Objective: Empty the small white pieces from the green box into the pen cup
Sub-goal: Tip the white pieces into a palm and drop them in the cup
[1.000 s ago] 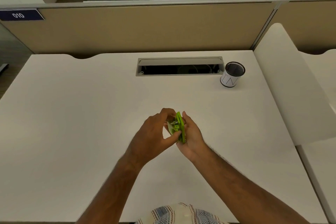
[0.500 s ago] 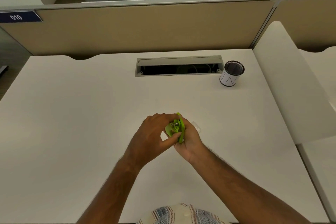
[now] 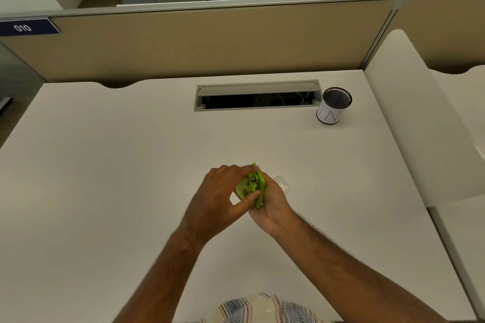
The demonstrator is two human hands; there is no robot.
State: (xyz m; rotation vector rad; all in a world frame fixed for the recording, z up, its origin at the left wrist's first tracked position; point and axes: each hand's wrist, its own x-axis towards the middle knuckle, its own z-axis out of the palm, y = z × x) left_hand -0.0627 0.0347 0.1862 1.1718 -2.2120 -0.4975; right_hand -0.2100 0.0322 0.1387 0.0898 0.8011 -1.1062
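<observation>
At lower centre of the frame, your left hand (image 3: 220,196) and right hand (image 3: 273,199) both pinch the green box (image 3: 256,187), seemingly light, rigid plastic best gripped by its edges, far from the pen cup (image 3: 332,107).

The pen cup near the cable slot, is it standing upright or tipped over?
Upright. The pen cup rests on its base on the desk, its dark round mouth facing up.
</observation>
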